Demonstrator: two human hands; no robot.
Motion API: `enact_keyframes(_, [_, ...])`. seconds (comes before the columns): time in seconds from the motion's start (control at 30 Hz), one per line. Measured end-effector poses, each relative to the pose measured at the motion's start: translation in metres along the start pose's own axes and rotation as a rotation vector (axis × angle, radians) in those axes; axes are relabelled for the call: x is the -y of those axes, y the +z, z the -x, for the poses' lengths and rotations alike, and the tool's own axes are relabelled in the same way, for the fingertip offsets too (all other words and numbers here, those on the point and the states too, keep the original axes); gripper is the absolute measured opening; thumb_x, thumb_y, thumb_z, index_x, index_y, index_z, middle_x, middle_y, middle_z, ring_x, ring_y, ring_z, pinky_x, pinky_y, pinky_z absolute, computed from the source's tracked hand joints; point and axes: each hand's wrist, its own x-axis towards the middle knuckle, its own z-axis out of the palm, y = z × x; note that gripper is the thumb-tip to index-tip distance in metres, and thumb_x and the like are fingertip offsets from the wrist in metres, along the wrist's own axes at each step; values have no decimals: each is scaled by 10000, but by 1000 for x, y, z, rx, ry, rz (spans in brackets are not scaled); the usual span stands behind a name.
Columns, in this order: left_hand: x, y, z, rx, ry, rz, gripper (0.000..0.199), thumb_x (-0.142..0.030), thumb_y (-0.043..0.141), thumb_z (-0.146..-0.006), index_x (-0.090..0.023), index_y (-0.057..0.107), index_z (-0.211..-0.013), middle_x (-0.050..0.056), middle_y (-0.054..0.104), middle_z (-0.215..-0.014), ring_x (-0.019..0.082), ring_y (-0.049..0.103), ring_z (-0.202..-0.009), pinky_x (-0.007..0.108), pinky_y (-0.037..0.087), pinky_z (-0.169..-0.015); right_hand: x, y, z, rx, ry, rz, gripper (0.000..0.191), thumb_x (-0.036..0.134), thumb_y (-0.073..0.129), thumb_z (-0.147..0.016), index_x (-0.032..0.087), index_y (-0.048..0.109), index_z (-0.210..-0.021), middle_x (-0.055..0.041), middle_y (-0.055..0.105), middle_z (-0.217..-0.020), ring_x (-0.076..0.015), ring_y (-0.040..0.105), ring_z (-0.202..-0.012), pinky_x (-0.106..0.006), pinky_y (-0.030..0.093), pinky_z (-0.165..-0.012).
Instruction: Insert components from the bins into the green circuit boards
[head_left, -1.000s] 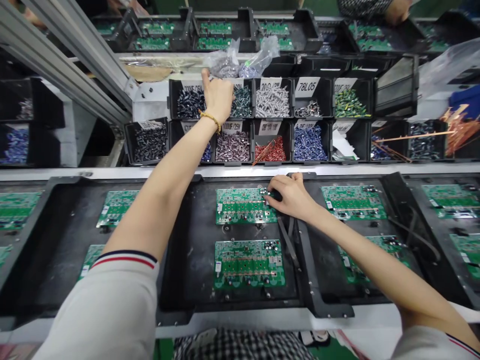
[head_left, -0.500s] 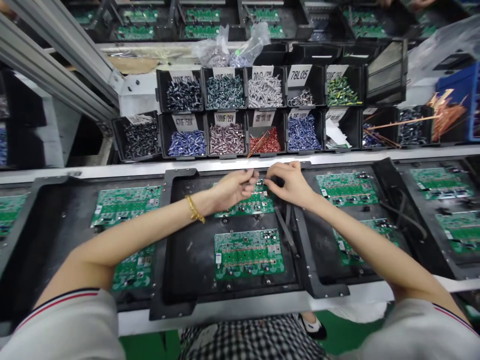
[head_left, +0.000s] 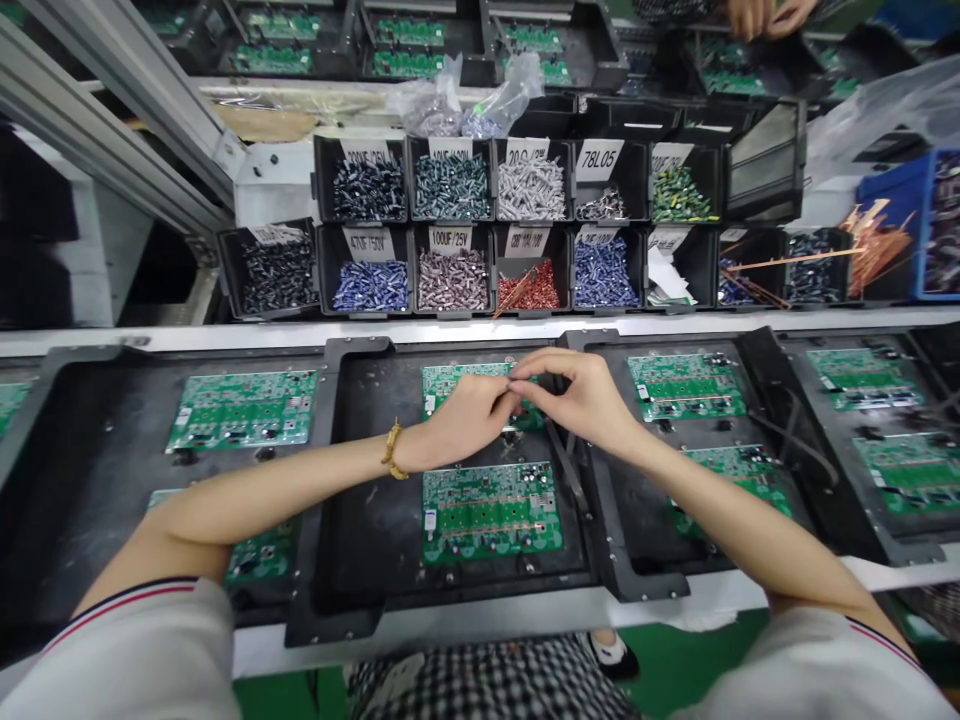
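Over the upper green circuit board in the middle black tray, both hands meet at the fingertips. My left hand, with a yellow bracelet at the wrist, is closed, its fingers curled. My right hand pinches with thumb and forefinger against the left fingertips. Whatever lies between the fingers is too small to make out. The hands hide much of the upper board. Below them, a second green circuit board lies flat in the same tray.
Two rows of black bins behind the trays hold small parts, among them red parts and blue parts. Side trays hold more boards. A black strap lies right of the boards. Another person's hands show at the top right.
My left hand has turned palm down and its fingertips now meet those of my right hand. My right hand has shifted slightly left and down. Another person's hands show more fully at the top right.
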Motion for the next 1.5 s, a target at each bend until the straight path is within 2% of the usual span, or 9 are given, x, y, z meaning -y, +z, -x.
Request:
enact_keyframes(0.1, [-2,-4,4,36,-100,121,249,-177,507,-854,-143,563,-614,4,557,-565,113,472,-516,257,316,-558,4,-3,0,-64,74,-2,91,219,589,-763,182,671,-779,-16,700,-755,-149,648,-710,-280,504,-677])
enact_keyframes(0.2, [-4,-10,13,136,-359,521,221,-216,548,-847,-140,561,-639,-17,522,-563,83,439,-486,234,316,-521,-4,-13,-5,-52,88,150,147,227,550,-778,172,673,-834,-28,692,-756,-154,628,-689,-283,480,-659])
enact_keyframes(0.33, [-6,-11,28,145,-621,1058,125,-201,602,-827,-116,602,-736,-9,549,-683,55,481,-575,202,365,-586,-27,-24,-12,208,-50,499,278,161,427,-823,171,697,-890,-75,702,-892,-187,621,-811,-322,420,-753])
enact_keyframes(0.47, [-6,-7,36,119,-726,1201,134,-158,532,-878,-93,628,-810,26,590,-727,71,533,-614,213,400,-622,-38,-28,-18,360,-67,710,286,149,421,-831,185,704,-852,-71,713,-809,-184,609,-720,-348,349,-764])
enact_keyframes(0.57, [-4,-6,35,101,-717,1202,184,-162,482,-910,-91,623,-815,46,606,-732,84,543,-606,225,406,-604,-37,-28,-20,376,-50,777,219,211,476,-834,192,693,-843,-54,698,-706,-187,585,-659,-377,301,-779])
enact_keyframes(0.77, [-9,2,25,-125,-608,1279,139,-171,543,-881,-118,630,-786,-17,524,-659,43,476,-561,170,381,-553,-48,-22,-17,313,-15,612,166,167,471,-794,205,622,-736,-39,668,-985,-235,568,-925,-385,219,-758])
enact_keyframes(0.97, [-4,9,17,-277,-533,1252,117,-103,535,-863,-108,652,-874,30,651,-780,50,539,-599,180,434,-604,-53,-18,-16,270,28,512,146,158,475,-761,178,590,-672,-50,650,-940,-242,551,-927,-367,203,-743])
enact_keyframes(1.23, [-17,29,-1,-271,-512,1263,159,-164,554,-878,-112,618,-743,-31,560,-586,35,487,-489,167,392,-520,-70,-37,-7,231,23,520,115,139,485,-728,158,583,-670,-57,641,-909,-246,550,-934,-367,208,-752])
enact_keyframes(1.5, [-40,66,-16,-172,-579,1277,145,-75,544,-856,-99,685,-834,35,663,-746,38,514,-554,190,435,-613,-89,-69,7,249,50,566,117,118,476,-707,153,586,-693,-68,625,-916,-239,546,-927,-367,222,-752])
